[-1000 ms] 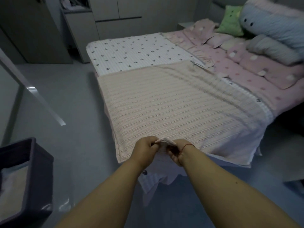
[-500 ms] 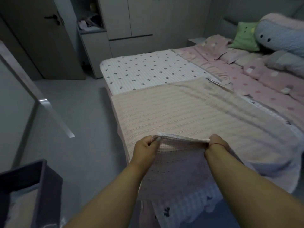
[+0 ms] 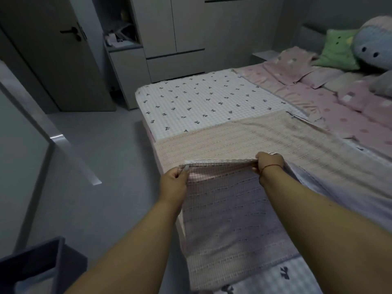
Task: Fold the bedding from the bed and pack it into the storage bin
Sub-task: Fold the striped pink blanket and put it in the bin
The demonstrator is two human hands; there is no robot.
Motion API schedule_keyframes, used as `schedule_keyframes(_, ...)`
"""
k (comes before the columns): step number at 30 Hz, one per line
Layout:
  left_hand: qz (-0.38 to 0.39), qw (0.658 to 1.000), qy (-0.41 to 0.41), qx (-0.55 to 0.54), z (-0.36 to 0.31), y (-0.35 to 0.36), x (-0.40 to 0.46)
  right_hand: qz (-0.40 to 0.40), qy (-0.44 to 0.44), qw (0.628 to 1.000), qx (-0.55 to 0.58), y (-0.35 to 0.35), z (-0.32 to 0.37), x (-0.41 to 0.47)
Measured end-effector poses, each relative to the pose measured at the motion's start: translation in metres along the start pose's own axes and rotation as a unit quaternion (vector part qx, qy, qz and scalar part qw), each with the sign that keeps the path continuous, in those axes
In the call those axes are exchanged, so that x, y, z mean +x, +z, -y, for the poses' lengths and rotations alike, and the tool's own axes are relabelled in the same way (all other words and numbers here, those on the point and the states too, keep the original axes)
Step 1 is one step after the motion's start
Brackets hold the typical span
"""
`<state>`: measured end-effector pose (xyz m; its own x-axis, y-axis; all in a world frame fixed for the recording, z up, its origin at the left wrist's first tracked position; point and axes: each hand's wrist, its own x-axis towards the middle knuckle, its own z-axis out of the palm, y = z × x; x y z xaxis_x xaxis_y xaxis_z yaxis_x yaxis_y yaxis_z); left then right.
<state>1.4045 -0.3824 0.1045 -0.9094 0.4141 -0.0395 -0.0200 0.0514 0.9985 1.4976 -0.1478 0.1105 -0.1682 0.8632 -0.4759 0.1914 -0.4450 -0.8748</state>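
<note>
A pale pink striped blanket [image 3: 244, 143] lies folded across the near end of the bed, over a white sheet printed with small dark bows [image 3: 203, 102]. My left hand [image 3: 174, 181] and my right hand [image 3: 268, 163] each pinch the blanket's scalloped near edge, holding it stretched and raised between them, with the lifted part hanging down toward me. The dark storage bin [image 3: 40, 266] shows only its rim at the bottom left, on the floor.
Pink spotted bedding [image 3: 339, 107] and pillows fill the right side of the bed, with a green cushion [image 3: 337, 49] and a large blue plush [image 3: 373, 45] at the head. Wardrobes [image 3: 176, 35] and a door [image 3: 53, 52] stand behind. Grey floor lies left of the bed.
My hands have moved apart along the blanket's edge and lifted it forward over the bed. The view has tilted up and shifted toward the bed.
</note>
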Motion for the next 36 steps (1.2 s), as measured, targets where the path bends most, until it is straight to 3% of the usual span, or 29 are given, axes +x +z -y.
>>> schedule_keyframes(8, 0.033, 0.998, -0.042, -0.034, 0.008, -0.040, 0.113, -0.008, -0.042, 0.999, -0.011, 0.104, 0.034, 0.021)
schedule_keyframes(17, 0.018, 0.992, -0.105, -0.071, 0.036, -0.087, 0.237, -0.008, -0.086, 0.995, -0.051, 0.224, 0.046, 0.048)
schedule_keyframes(22, 0.022, 0.989, -0.127, -0.067, 0.043, -0.089, 0.300, -0.036, -0.089, 0.993, -0.062, 0.281, 0.057, 0.085)
schedule_keyframes(27, 0.009, 0.988, -0.149, -0.037, 0.060, -0.081, 0.382, -0.005, -0.111, 0.989, -0.102, 0.347, 0.066, 0.150)
schedule_keyframes(36, -0.001, 0.971, -0.213, 0.111, 0.148, -0.068, 0.499, 0.003, -0.002, 0.972, -0.236, 0.426, 0.030, 0.256)
